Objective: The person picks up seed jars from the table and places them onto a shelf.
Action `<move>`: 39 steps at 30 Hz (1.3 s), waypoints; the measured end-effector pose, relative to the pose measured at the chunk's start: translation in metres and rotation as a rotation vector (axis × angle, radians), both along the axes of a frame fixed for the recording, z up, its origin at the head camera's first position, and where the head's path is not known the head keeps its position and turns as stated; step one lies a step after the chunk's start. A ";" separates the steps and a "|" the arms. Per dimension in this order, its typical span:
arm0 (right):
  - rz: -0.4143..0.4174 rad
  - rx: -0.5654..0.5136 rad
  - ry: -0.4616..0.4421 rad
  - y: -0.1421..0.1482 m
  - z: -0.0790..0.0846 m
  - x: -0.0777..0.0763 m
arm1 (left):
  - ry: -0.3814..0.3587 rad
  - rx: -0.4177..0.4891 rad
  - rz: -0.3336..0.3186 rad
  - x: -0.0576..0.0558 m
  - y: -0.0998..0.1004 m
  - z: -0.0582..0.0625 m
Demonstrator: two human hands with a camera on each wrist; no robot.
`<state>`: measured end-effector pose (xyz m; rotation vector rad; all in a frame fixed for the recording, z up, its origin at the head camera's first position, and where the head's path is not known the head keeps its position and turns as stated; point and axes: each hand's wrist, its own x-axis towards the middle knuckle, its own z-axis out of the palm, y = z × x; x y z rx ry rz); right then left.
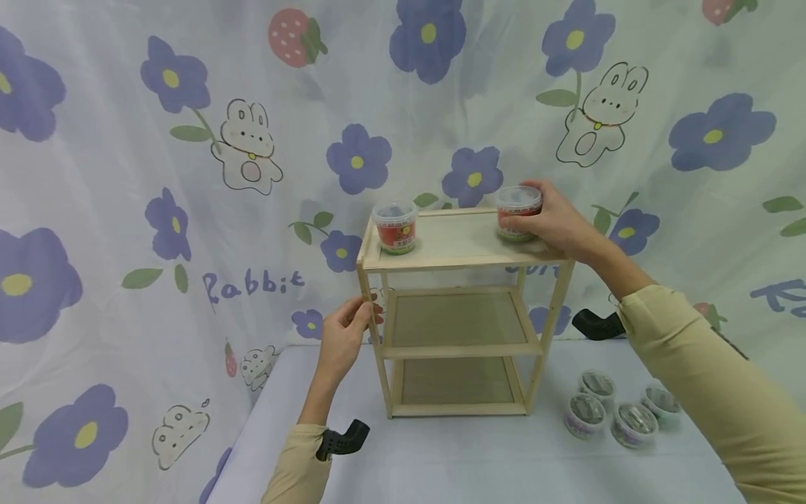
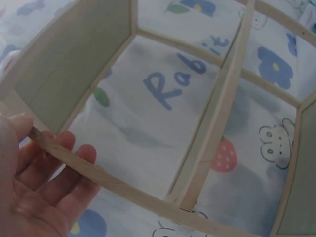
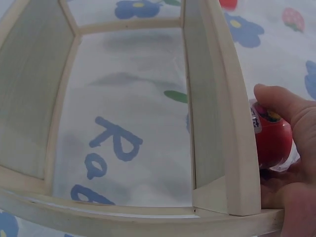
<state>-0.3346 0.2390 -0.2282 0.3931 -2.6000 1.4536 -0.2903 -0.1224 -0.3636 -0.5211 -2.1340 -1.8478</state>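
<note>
A light wooden shelf rack (image 1: 462,350) with three tiers stands on the table. My left hand (image 1: 343,332) holds its front left post, thumb on one side and fingers behind; the left wrist view shows the post (image 2: 118,185) between them. On the top tier, at the right end, my right hand (image 1: 557,220) grips a clear plastic tub (image 1: 518,210) with a red and green label. The right wrist view shows the tub's red label (image 3: 274,140) beside the top board. A similar tub (image 1: 395,227) sits at the top tier's left end.
Several lidded tubs (image 1: 634,423) stand in a group on the white tabletop (image 1: 466,462), right of the rack. Behind hangs a curtain (image 1: 403,105) printed with flowers and rabbits. The lower tiers (image 1: 456,318) hold nothing visible.
</note>
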 end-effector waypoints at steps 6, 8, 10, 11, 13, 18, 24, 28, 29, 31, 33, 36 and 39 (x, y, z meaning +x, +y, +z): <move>0.004 0.013 -0.003 -0.001 0.000 -0.001 | 0.002 -0.001 -0.001 0.001 0.000 0.002; -0.003 0.022 -0.003 -0.001 0.000 -0.001 | 0.005 0.001 -0.005 0.001 0.000 0.001; -0.006 0.029 -0.004 -0.001 0.000 0.000 | 0.003 0.003 -0.008 0.001 0.000 0.001; -0.007 0.028 -0.005 -0.001 0.000 0.000 | 0.002 0.003 -0.009 0.001 0.000 0.001; -0.011 0.028 -0.008 -0.001 -0.001 0.001 | -0.002 0.004 -0.011 0.000 0.000 0.001; -0.022 0.025 -0.023 0.000 -0.001 0.002 | -0.006 0.001 -0.014 0.000 -0.001 0.001; -0.024 0.026 -0.027 0.001 -0.002 -0.001 | -0.003 -0.005 -0.015 -0.001 -0.001 0.001; -0.026 0.029 -0.021 0.001 -0.001 -0.001 | -0.002 -0.012 -0.012 0.000 -0.001 0.001; -0.026 0.030 -0.021 0.001 -0.001 -0.001 | -0.001 -0.011 -0.010 0.000 -0.001 0.002; -0.025 0.028 -0.019 0.000 0.000 0.000 | 0.001 -0.010 -0.008 0.000 -0.001 0.002; -0.023 0.027 -0.019 0.000 0.000 0.000 | 0.002 -0.007 -0.007 0.000 -0.001 0.002; -0.019 0.036 -0.017 0.000 0.000 0.001 | 0.000 -0.006 -0.005 0.000 -0.001 0.002; -0.016 0.050 -0.020 0.000 0.001 0.002 | -0.003 -0.004 -0.005 0.001 0.000 0.001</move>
